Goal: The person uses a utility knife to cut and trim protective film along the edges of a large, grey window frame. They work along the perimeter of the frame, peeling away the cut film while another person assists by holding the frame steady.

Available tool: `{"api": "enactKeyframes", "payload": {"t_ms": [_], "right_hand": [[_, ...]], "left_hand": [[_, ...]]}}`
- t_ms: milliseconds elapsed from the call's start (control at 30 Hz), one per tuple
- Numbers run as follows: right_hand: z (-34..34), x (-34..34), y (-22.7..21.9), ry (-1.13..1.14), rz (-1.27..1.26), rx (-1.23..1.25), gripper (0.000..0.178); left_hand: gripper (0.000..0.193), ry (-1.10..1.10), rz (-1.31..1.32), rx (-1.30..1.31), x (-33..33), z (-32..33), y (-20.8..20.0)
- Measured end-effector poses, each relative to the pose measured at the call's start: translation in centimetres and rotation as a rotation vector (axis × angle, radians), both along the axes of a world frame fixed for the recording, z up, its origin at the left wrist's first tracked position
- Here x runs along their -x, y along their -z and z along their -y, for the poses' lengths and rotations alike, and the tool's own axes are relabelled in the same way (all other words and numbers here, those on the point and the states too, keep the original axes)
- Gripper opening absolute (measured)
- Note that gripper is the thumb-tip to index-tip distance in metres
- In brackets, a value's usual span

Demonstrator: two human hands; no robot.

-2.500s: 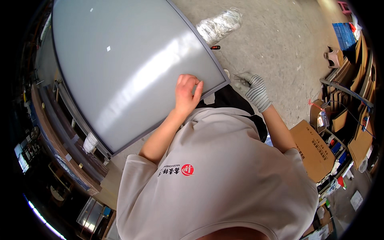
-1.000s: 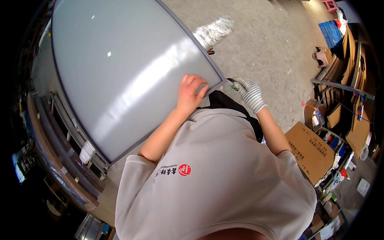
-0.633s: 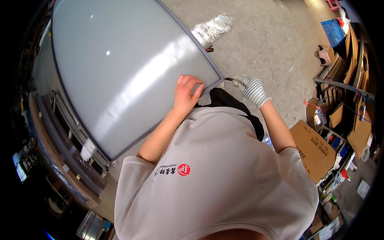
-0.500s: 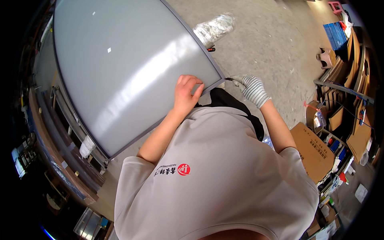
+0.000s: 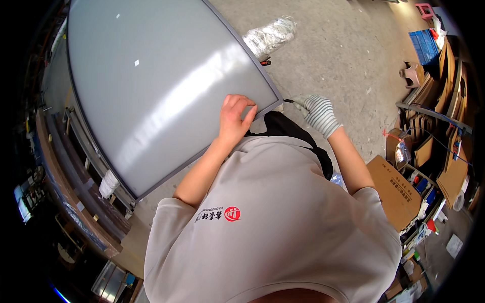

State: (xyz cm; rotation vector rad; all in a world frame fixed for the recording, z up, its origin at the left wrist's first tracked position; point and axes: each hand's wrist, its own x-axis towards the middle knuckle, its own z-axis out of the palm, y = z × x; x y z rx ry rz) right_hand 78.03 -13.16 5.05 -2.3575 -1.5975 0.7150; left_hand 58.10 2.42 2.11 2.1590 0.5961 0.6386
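A large grey panel (image 5: 166, 81) with a dark grey frame (image 5: 263, 69) lies in front of me. My left hand (image 5: 236, 116), bare, rests on it close to the near edge. Its fingers are bent and its thumb stands apart, with nothing visible between them. Just off the panel's near right corner is my right hand (image 5: 318, 115), in a white glove with grey stripes. Its fingers are closed on a small thin dark piece (image 5: 288, 101) that points toward the corner; the glove hides most of it.
A bundle wrapped in clear plastic (image 5: 270, 38) sticks out past the panel's right side, near a small red and black object (image 5: 265, 63). Long wrapped profiles (image 5: 76, 187) stand at left. To the right are flat cardboard (image 5: 394, 194), a stool (image 5: 411, 74) and a blue crate (image 5: 423, 46).
Both hands keep nearly the same place. The view has shifted very slightly; the dark piece still points at the panel's corner.
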Motion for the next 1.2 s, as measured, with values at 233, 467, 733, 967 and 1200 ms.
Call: {"api": "enactKeyframes", "payload": {"t_ms": [233, 467, 733, 967, 1200], "right_hand": [[0.1, -0.1, -0.1, -0.021, 0.022, 0.029, 0.023], [-0.7, 0.0, -0.8, -0.083, 0.097, 0.108, 0.024], [-1.4, 0.1, -1.9, -0.133, 0.182, 0.232, 0.026], [0.8, -0.4, 0.6, 0.192, -0.155, -0.094, 0.027], [-0.5, 1.7, 3.8, 0.334, -0.228, -0.183, 0.029]], "left_hand": [[0.009, 0.007, -0.016, -0.007, 0.3, -0.3, 0.0], [0.01, -0.005, -0.022, -0.008, 0.3, -0.3, -0.3], [0.009, -0.014, -0.018, -0.004, 0.5, -0.4, -0.2], [0.01, -0.048, -0.013, -0.002, 1.1, -1.0, -0.2], [0.01, -0.053, 0.017, -0.012, 1.8, -1.3, -0.3]]}}
